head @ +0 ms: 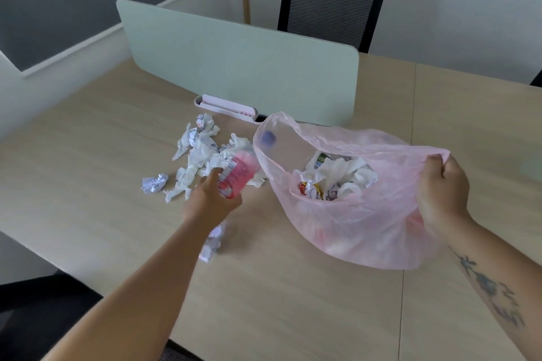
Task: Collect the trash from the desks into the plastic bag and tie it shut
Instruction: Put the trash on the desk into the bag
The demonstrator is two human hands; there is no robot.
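bag: the pink plastic bag (366,225) sits on the desk (293,302), just right of the mess. Its mouth gapes toward the pile and there's already a good heap of wadded stuff inside.
right hand: the right hand (443,187) has a bunch of the rim pinched in a fist on the near-right side, lifting it so the mouth is open.
left hand: the left hand (209,199) has its fingers wrapped round a pink bottle (239,174) with a printed label, just beside the bag's mouth (it's blurry, can't tell if it's full or empty).
bottle feel: probably light, stiff-ish plastic with smooth sides, so a bit slippery. Gripping round the middle like that looks like the sane hold.
tissues: the loose tissues (199,152) lie left of the bag. They look soft, near weightless and squashable, so grab them by the handful from the top.
paper: one crumpled paper ball (155,183) sits at the near-left of the pile, and more scraps (212,243) lie under the left wrist. Springy, I'd guess, so just pinch each one whole.
bag feel: thin floppy film with no shape of its own, and it might tear on anything hard. Hold it by the rim, and gather the top edges when it's time to knot it.
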